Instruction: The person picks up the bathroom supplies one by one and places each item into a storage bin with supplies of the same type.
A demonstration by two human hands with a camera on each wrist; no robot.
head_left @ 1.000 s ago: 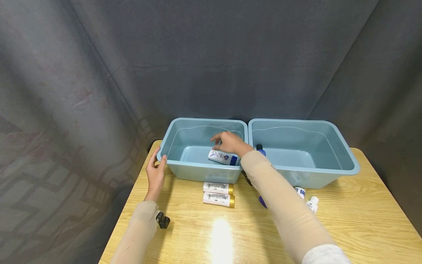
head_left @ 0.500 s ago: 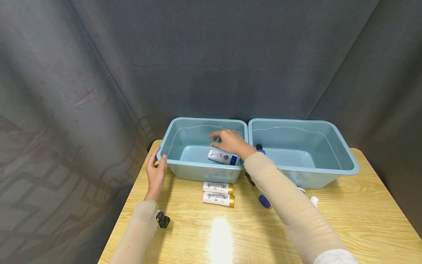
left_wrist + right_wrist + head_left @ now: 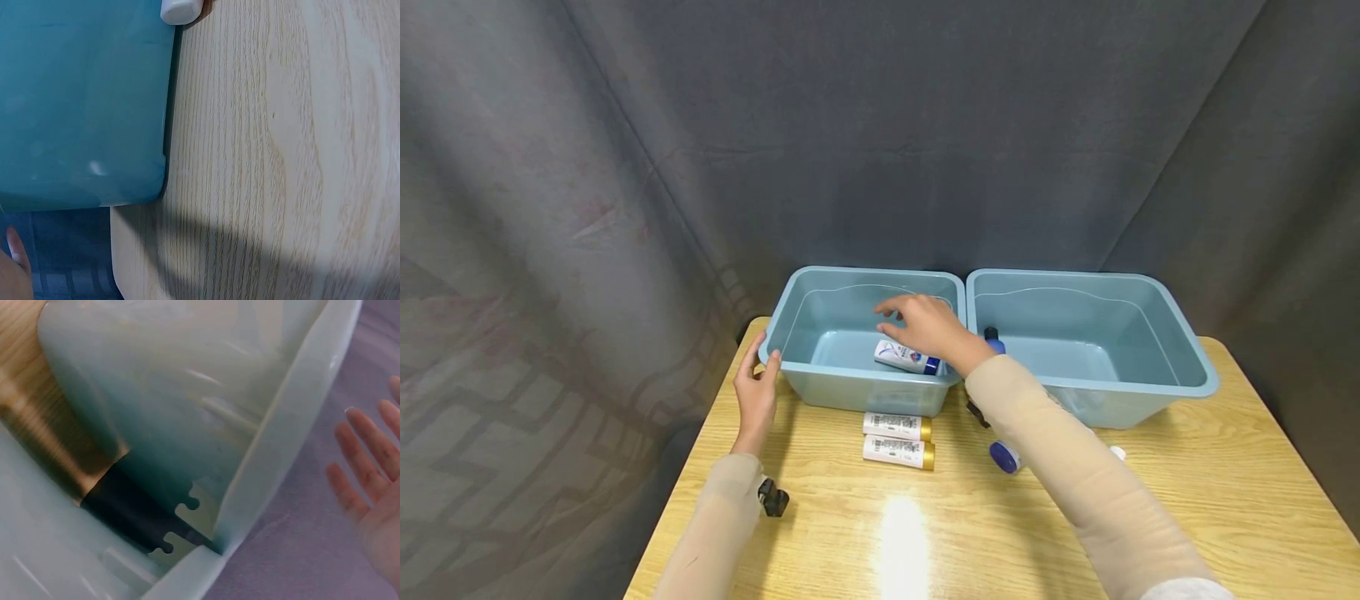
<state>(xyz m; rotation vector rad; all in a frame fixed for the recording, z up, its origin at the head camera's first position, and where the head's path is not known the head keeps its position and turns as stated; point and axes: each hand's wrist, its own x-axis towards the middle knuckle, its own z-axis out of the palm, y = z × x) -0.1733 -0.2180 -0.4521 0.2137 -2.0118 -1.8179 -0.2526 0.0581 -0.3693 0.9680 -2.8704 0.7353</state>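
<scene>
Probably light and slick, the white bottle (image 3: 897,356) lying in the left bin (image 3: 865,392) suits a mid-body grasp, the right hand (image 3: 927,325) empty and loosely spread above it, the left hand (image 3: 755,398) gripping that bin's corner.

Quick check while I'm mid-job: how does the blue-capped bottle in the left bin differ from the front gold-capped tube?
The bottle is capped in dark blue, the front tube in gold. The bottle is inside the left bin; the tube is on the table. The bottle shows blue graphics, the tube dense dark print. Both are pale-bodied and lie down, capped ends toward the head view's right.
</scene>
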